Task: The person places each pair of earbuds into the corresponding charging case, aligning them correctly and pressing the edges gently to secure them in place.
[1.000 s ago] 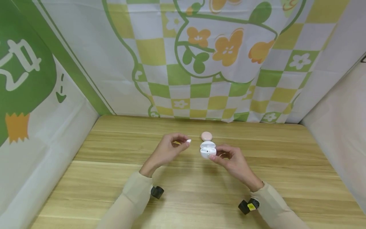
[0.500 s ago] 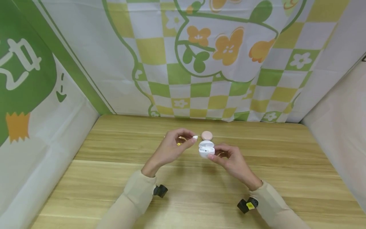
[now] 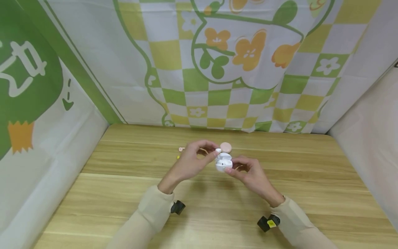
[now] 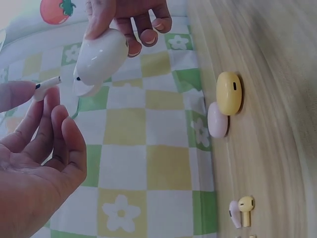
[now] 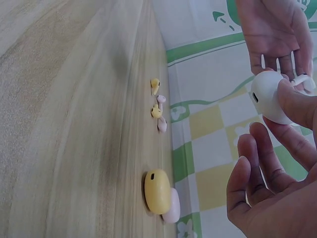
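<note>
My left hand [image 3: 192, 162] pinches a white wireless earbud [image 4: 45, 85] between thumb and index finger, its stem pointing at the case. My right hand [image 3: 253, 174] grips a white earbud charging case [image 3: 223, 167], thumb in front and fingers behind. The case's lid is up, and a dark spot shows inside it in the head view. In that view the earbud sits at the upper left of the raised lid. Both wrist views show the case held above the table, with the other fingers of each hand free of it.
On the wooden table [image 3: 295, 166] a pink case [image 3: 225, 147] lies beyond the white one. Beside it is a yellow case [image 4: 229, 94], seen in both wrist views. Several loose earbuds, such as a yellow one [image 5: 155, 85] and a pink one [image 5: 162, 124], lie farther left. Patterned cloth [image 3: 196, 83] hangs behind.
My left hand has moved right with the earbud, up to the open case. The right hand has shifted slightly left with the case. A pink earbud now shows beyond the left hand.
</note>
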`<state>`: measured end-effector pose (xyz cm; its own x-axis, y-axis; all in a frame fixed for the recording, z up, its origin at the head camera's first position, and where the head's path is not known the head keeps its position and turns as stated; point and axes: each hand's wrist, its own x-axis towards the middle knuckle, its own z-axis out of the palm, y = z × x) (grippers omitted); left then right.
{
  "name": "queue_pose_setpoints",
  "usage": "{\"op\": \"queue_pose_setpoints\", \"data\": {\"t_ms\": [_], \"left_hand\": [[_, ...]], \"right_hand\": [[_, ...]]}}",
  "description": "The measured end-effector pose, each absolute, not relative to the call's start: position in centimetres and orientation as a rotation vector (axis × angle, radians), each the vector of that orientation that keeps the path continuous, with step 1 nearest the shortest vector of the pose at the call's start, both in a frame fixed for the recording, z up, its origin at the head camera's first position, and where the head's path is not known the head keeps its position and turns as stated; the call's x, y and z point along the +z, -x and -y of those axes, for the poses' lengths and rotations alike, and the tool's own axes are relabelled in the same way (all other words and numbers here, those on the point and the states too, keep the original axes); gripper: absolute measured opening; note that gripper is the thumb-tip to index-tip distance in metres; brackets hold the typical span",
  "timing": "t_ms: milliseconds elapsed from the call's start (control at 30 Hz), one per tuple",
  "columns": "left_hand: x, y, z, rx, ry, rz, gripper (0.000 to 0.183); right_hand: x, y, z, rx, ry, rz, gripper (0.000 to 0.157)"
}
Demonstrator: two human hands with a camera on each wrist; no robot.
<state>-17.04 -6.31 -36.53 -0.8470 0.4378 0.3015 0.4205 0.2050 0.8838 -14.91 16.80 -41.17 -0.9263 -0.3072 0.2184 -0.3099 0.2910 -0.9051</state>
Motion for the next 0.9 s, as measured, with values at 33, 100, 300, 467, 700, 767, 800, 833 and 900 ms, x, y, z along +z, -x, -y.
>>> {"op": "queue_pose_setpoints", "data": {"t_ms": [33,100,300,467,700,767,800,833,900], "left_hand": [[-36.5,17.0,6.2,1.761,-0.879,-2.434,0.016],[-36.4,16.8,6.0,1.731,-0.919,-2.452,0.015],[-36.5,16.7,5.5,1.623,-1.042,-2.494,0.015],[-36.6,16.7,5.1,1.577,-1.061,-2.52,0.015],[-36.8,16.6,4.7,1.59,-1.024,-2.517,0.015],[-36.9,16.6,4.7,1.592,-1.011,-2.515,0.015],[-36.9,16.6,4.6,1.593,-1.008,-2.515,0.015],[-37.0,16.6,4.6,1.596,-1.004,-2.514,0.015],[-37.1,16.7,4.6,1.592,-1.002,-2.519,0.014]], "right_hand": [[-41.2,14.9,-16.8,1.774,-0.607,2.519,0.018],[-41.2,14.9,-16.8,1.782,-0.615,2.514,0.018],[-41.2,15.0,-16.8,1.788,-0.627,2.509,0.017],[-41.2,15.0,-16.8,1.784,-0.626,2.518,0.017],[-41.2,15.0,-16.8,1.786,-0.617,2.523,0.018],[-41.2,15.0,-16.8,1.785,-0.622,2.521,0.017],[-41.2,15.0,-16.9,1.785,-0.625,2.519,0.017],[-41.3,15.1,-16.9,1.784,-0.629,2.518,0.017],[-41.3,15.1,-16.9,1.782,-0.637,2.514,0.017]]}}
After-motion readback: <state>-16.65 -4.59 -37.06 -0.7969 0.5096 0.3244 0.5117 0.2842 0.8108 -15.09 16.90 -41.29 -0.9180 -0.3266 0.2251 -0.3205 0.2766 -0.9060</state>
